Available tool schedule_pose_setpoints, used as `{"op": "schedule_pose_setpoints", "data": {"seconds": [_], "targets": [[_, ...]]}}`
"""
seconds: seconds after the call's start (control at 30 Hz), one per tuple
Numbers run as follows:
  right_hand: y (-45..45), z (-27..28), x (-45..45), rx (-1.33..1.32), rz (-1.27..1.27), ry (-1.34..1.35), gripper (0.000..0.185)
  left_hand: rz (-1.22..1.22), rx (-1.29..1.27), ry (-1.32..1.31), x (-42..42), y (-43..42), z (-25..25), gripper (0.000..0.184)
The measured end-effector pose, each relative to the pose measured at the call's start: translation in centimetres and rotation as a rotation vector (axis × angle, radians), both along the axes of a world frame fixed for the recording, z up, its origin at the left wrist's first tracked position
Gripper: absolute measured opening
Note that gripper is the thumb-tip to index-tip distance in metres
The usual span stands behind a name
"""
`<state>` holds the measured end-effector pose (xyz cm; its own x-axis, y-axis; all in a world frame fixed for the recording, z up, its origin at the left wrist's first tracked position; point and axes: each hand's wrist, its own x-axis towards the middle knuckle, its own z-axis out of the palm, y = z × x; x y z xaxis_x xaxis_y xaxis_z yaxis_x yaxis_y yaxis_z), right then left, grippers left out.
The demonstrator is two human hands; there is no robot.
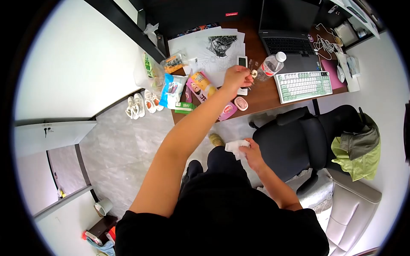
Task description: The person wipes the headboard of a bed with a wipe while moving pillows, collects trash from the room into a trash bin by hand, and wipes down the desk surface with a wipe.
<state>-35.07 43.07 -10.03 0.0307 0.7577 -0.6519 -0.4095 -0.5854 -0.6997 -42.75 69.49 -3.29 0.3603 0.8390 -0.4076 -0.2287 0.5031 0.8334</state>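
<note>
My left hand (239, 78) is over the desk with its fingers closed on a small pale object (254, 74), too small to name, just left of the clear plastic bottle (272, 65) with a white cap. Beneath this hand a white device with a dark screen (242, 62) lies partly covered. Lower down, in front of my legs, my right hand (252, 152) pinches a crumpled white tissue (236, 148). A pink oval item (241, 103) rests near the desk's front edge, below my left hand.
On the desk are printed sheets (200, 48), snack packets (173, 91), a green box (185, 107), a laptop (288, 42) and a green-white keyboard (303, 86). A black chair (282, 143) stands at the right, shoes (136, 105) on the floor at the left.
</note>
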Motion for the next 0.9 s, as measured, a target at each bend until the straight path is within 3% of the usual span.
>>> {"op": "schedule_pose_setpoints", "data": {"seconds": [0.17, 0.3, 0.4, 0.43, 0.47, 0.5, 0.53, 0.6, 0.67, 0.8, 0.9], "targets": [[1.2, 0.2, -0.1, -0.024, -0.010, -0.004, 0.029, 0.022, -0.288, -0.211, 3.4, -0.1, -4.4, 0.011], [1.3, 0.1, 0.0, -0.036, -0.051, -0.001, 0.028, 0.102, -0.312, -0.178, 4.6, 0.4, -7.0, 0.012], [1.2, -0.4, -0.6, -0.045, -0.043, -0.010, 0.028, -0.004, -0.153, -0.161, 4.9, 1.9, -9.1, 0.020], [1.0, -0.5, -1.1, -0.046, -0.031, -0.013, 0.029, -0.110, 0.029, 0.141, 5.2, 2.5, -10.0, 0.026], [1.0, -0.5, -1.7, -0.052, 0.005, 0.005, 0.029, -0.141, 0.104, 0.211, 4.9, 2.3, -9.0, 0.031], [1.1, -0.3, -2.6, -0.057, 0.045, 0.023, 0.028, -0.043, 0.227, 0.267, 3.6, 1.2, -6.8, 0.024], [1.4, 0.1, -3.8, -0.063, 0.091, 0.041, 0.028, 0.060, 0.349, 0.327, 2.1, -0.5, -3.6, 0.019], [2.4, 1.9, -6.8, -0.053, 0.252, 0.081, 0.027, -0.088, 0.529, 0.465, -3.8, -3.3, 2.7, 0.024], [3.4, 2.9, -10.7, -0.029, 0.429, 0.138, 0.027, 0.025, 0.638, 0.298, -9.8, -7.3, 2.8, 0.026], [5.1, 6.7, -23.3, 0.200, 0.584, 0.041, 0.032, 0.287, 0.679, 0.570, -26.7, -16.3, 6.2, 0.023], [4.1, 6.7, -34.1, 0.494, 1.081, 0.069, 0.038, 0.639, 0.610, 0.815, -38.3, -25.3, 6.2, 0.021]]}}
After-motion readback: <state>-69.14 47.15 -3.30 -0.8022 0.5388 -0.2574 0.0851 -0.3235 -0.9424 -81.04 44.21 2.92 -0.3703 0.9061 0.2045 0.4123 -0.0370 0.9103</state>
